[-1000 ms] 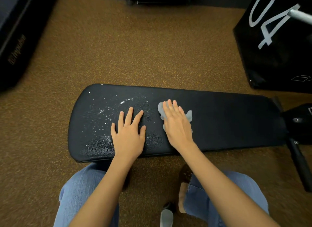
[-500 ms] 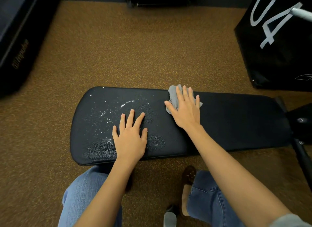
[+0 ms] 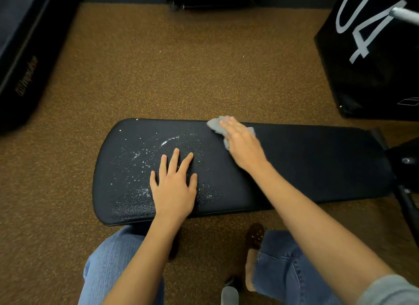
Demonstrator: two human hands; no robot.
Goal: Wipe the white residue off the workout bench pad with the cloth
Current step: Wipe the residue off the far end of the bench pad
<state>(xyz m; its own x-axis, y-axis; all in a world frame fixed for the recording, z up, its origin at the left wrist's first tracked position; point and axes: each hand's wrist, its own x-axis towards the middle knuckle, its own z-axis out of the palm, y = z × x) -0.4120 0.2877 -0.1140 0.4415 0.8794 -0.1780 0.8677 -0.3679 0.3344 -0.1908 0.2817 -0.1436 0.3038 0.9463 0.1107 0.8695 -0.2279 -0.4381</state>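
A black bench pad (image 3: pixel 306 168) lies across the brown floor. White residue (image 3: pixel 145 152) speckles its left half, with a brighter streak near the far edge. My left hand (image 3: pixel 173 189) rests flat on the pad, fingers spread, among the specks. My right hand (image 3: pixel 241 143) presses a small grey cloth (image 3: pixel 216 124) flat against the pad's far edge near the middle. Most of the cloth is hidden under the palm.
A black box (image 3: pixel 374 61) marked "04" stands at the far right. Dark equipment (image 3: pixel 25 55) sits at the far left. The bench's black frame (image 3: pixel 405 168) juts out on the right. My jeans-clad legs (image 3: pixel 113 266) and a shoe (image 3: pixel 255 235) are below the pad.
My right hand has slid the cloth from the pad's middle away from me to the far edge. My left hand has stayed in place.
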